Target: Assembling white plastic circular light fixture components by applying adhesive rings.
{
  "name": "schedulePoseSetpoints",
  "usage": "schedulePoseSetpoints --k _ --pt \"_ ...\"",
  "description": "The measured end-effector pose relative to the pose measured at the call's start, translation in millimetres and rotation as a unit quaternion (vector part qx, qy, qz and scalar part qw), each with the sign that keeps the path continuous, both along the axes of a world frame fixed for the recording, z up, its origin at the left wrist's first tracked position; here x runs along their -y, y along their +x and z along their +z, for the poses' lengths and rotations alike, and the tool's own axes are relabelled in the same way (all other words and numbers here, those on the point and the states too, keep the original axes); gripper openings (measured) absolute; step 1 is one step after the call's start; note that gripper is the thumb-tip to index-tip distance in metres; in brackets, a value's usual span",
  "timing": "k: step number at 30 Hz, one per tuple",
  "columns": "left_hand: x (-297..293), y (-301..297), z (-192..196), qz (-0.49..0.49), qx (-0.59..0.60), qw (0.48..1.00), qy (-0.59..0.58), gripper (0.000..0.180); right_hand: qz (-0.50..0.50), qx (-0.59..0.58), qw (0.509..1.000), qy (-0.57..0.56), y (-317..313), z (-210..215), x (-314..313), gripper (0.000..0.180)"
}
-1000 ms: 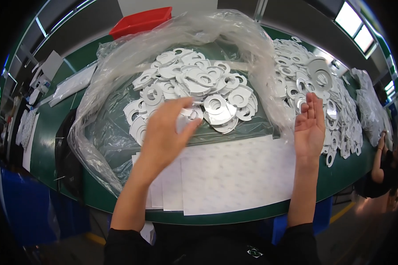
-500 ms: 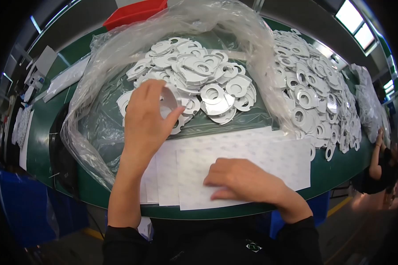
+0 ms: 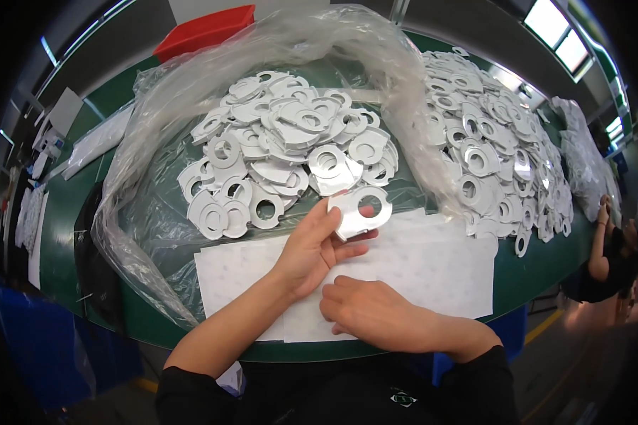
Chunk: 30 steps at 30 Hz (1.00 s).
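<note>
Between thumb and fingers, my left hand (image 3: 314, 244) holds a flat, glossy white plate with a round hole (image 3: 349, 221), tilted in front of the pile. Just below it, my right hand (image 3: 365, 312) rests over white sheets (image 3: 425, 265) with its fingers curled in. What those fingers grip, if anything, is hidden. Behind the left hand, a heap of similar holed plates (image 3: 262, 131) lies on clear plastic film.
The crumpled edge of a clear plastic bag (image 3: 131, 159) rings the heap. A second, larger pile of plates (image 3: 503, 142) covers the right of the green table (image 3: 60, 234). A red bin (image 3: 205, 32) stands at the back. At far right another person's arm (image 3: 599, 248) shows.
My left hand has come from the heap toward the near middle, bringing one plate over the sheets. My right hand has shifted slightly lower, its fingers more curled. The whole view has shifted a little.
</note>
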<state>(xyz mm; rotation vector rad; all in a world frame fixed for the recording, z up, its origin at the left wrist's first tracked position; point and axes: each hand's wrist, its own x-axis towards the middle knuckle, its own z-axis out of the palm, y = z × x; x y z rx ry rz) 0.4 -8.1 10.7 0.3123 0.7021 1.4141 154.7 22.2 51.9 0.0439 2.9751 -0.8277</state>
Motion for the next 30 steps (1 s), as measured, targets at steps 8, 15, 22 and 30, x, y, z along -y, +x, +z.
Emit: schedulePoseSetpoints --k 8,15,22,30 --pt "-5 -2 -2 0.035 0.062 0.996 0.044 0.049 0.093 0.039 0.989 -0.105 12 15 -21 0.016" --pt "-6 -9 -18 -0.021 0.19 0.974 0.123 0.052 0.001 -0.098 0.905 -0.414 27 54 -73 0.011" --pt "-9 -27 -1 0.097 0.105 0.985 0.096 0.055 -0.02 -0.065 0.972 -0.225 11 24 -51 0.013" --pt "2 -40 25 0.076 0.066 0.974 0.205 0.049 -0.044 -0.096 0.991 0.078 3 -9 -33 0.014"
